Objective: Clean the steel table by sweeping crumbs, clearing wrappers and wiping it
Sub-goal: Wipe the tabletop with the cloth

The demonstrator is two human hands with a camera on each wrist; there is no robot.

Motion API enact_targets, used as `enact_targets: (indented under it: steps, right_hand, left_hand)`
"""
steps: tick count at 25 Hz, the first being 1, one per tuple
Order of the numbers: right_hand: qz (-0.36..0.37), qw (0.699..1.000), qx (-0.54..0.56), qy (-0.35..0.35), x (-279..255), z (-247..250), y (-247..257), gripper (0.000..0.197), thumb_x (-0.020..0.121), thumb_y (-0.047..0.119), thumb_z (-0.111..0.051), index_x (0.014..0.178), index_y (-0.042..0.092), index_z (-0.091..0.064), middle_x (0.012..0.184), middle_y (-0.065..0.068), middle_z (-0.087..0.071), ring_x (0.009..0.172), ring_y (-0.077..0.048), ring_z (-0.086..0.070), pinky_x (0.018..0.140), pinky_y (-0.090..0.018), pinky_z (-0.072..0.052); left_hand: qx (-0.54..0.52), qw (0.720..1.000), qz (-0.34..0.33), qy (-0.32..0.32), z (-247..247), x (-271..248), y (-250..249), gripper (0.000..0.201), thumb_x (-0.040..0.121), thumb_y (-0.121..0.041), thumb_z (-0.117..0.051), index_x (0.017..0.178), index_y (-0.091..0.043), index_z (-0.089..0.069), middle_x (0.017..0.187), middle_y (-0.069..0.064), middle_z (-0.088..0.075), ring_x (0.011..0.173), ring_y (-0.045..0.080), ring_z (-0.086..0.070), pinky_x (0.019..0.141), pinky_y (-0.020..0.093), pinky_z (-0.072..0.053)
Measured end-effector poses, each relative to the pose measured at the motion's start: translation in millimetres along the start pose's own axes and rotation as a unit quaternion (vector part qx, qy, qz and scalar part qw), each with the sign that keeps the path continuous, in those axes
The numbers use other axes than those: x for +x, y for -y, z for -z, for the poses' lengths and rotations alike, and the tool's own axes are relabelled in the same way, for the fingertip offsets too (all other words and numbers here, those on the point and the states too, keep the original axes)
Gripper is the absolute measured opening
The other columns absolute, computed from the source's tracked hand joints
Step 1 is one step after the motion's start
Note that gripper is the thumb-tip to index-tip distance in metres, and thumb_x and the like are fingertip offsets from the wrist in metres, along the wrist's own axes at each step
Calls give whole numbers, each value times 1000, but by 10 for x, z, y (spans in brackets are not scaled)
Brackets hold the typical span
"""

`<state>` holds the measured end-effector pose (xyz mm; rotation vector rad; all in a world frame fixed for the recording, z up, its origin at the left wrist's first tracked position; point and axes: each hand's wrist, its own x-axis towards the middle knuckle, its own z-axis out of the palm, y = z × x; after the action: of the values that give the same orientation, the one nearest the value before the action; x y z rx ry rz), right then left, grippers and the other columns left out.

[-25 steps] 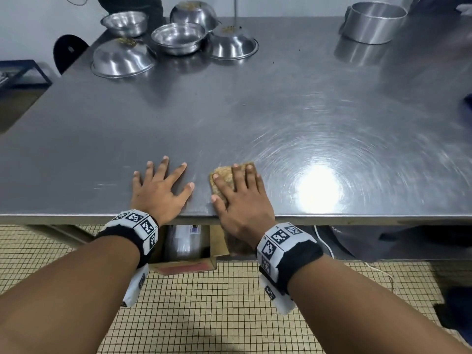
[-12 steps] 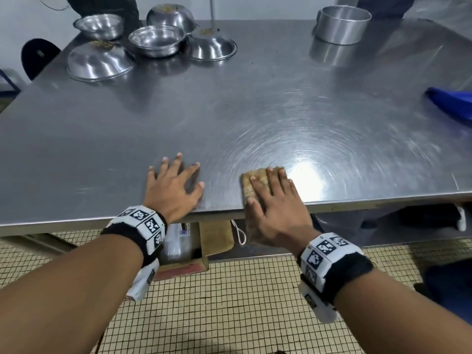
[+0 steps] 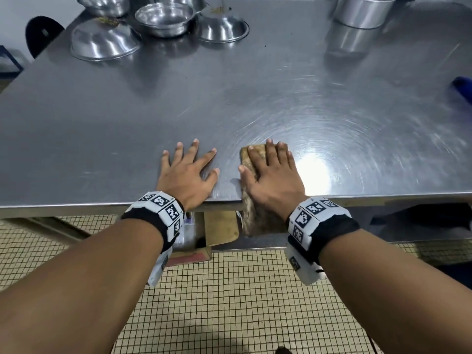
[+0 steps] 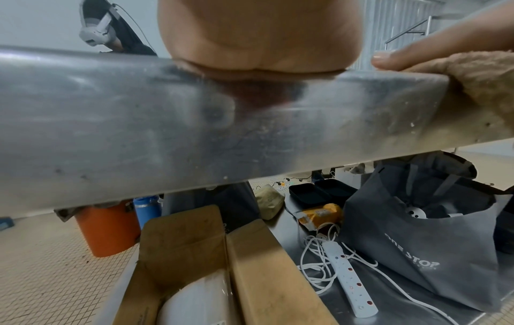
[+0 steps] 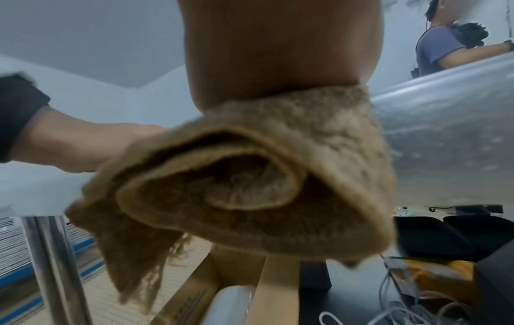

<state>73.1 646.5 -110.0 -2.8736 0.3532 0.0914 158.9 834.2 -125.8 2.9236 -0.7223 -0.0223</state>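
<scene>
My right hand (image 3: 270, 172) lies flat, fingers straight, on a folded brown cloth (image 3: 247, 159) at the near edge of the steel table (image 3: 229, 98). Part of the cloth (image 5: 250, 176) hangs over the table's front edge below my wrist. My left hand (image 3: 189, 169) rests flat on the bare steel just left of the cloth, fingers spread and holding nothing. In the left wrist view the heel of that hand (image 4: 258, 37) presses on the table edge (image 4: 194, 123), with the cloth (image 4: 472, 74) at the right.
Several steel bowls (image 3: 163, 19) stand at the far left of the table and a steel pot (image 3: 365, 11) at the far right. A blue object (image 3: 463, 89) lies at the right edge. Under the table are a cardboard box (image 4: 222, 263), a grey bag (image 4: 422, 241) and a power strip (image 4: 350, 277).
My right hand has slid the cloth to the right along the near edge, and more of the cloth now hangs over the front. My left hand stays flat on the table.
</scene>
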Motion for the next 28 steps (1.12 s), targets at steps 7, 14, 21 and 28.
enact_targets:
  steps: [7,14,21,28]
  right_hand:
    - [92,995,-35,12,-245,-108,275,64,93,67,-4,151,41,3,158,-14,18,145,-35,21,119,-50,8]
    - [113,993,-39,-17,-534,-177,-59,62,94,65,-9,152,42,-5,161,-13,11,146,-31,19,120,-45,5]
    - [53,998,-43,-12,-503,24,-707,70,90,70,-6,152,39,-1,161,-10,11,147,-25,16,120,-42,5]
    - [17,999,-38,-11,-322,110,-675,77,86,78,-9,152,40,1,160,-13,12,148,-30,13,121,-45,3]
  left_hand:
    - [2,1000,-3,4,4,-8,2,59,94,-59,-26,151,-46,-16,164,-4,-6,150,28,-2,120,53,1]
    - [1,1000,5,5,32,-37,-18,58,94,-59,-26,150,-43,-23,164,-1,-12,150,29,-7,119,53,-2]
    - [-22,1000,14,-3,48,-33,-112,55,96,-51,-36,149,-37,-31,162,2,-17,149,28,-10,120,52,-4]
    - [-8,1000,20,-2,-8,45,-251,57,95,-55,-30,150,-39,-27,163,2,-13,149,31,-6,119,56,-2]
